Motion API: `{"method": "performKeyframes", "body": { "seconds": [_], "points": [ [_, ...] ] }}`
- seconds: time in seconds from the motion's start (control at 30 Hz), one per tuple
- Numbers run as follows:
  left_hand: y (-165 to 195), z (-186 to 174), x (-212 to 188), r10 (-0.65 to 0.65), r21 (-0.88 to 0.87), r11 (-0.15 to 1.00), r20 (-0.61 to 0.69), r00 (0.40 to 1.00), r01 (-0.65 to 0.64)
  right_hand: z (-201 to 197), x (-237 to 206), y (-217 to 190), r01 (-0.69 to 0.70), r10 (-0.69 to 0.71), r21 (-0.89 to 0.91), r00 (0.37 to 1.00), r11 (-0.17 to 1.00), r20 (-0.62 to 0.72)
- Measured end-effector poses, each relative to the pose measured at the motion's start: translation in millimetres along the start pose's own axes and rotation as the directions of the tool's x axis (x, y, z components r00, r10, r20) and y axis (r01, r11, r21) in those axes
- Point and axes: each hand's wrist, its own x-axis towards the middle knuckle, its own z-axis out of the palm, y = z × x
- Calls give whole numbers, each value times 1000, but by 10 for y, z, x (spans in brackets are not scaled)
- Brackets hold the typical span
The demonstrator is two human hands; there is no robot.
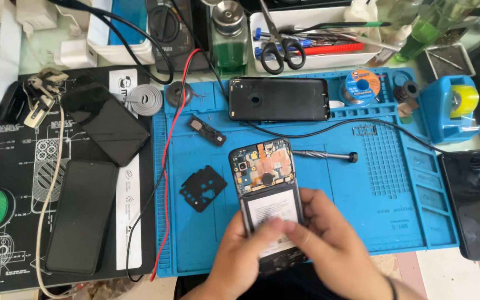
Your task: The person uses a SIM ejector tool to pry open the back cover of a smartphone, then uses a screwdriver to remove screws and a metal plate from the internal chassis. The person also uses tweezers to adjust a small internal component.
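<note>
Holding the opened phone [266, 191] at its lower end, both hands close on it: left hand [240, 255] at 7 o'clock, right hand [334, 244] at 5, fingertips pressing the battery [272, 208]. Advised: steady, even pressure, clear of the exposed board. Phone sits above the blue mat [395, 183], long axis near 12–6, camera end toward 12.

A white rectangular label [273, 208] covers the opened phone's battery; dark blank phone screens [81, 215] lie at left.
</note>
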Motion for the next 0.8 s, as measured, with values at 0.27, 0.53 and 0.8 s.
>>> {"method": "performKeyframes", "body": {
  "seconds": [0.27, 0.53, 0.8],
  "points": [
    [-48, -105, 25, -123, -58, 991, 29, 992, 124, -39, 34, 10, 363, -571, -614, 802, 700, -176],
    [30, -106, 11, -184, -50, 980, 132, 974, 192, -20, 115, -82, 452, -677, -712, 735, 538, -45],
    [21, -128, -35, -202, 68, 979, 157, 967, 194, 26, 100, -350, 316, -590, -807, 806, 499, -50]
  ]
}}
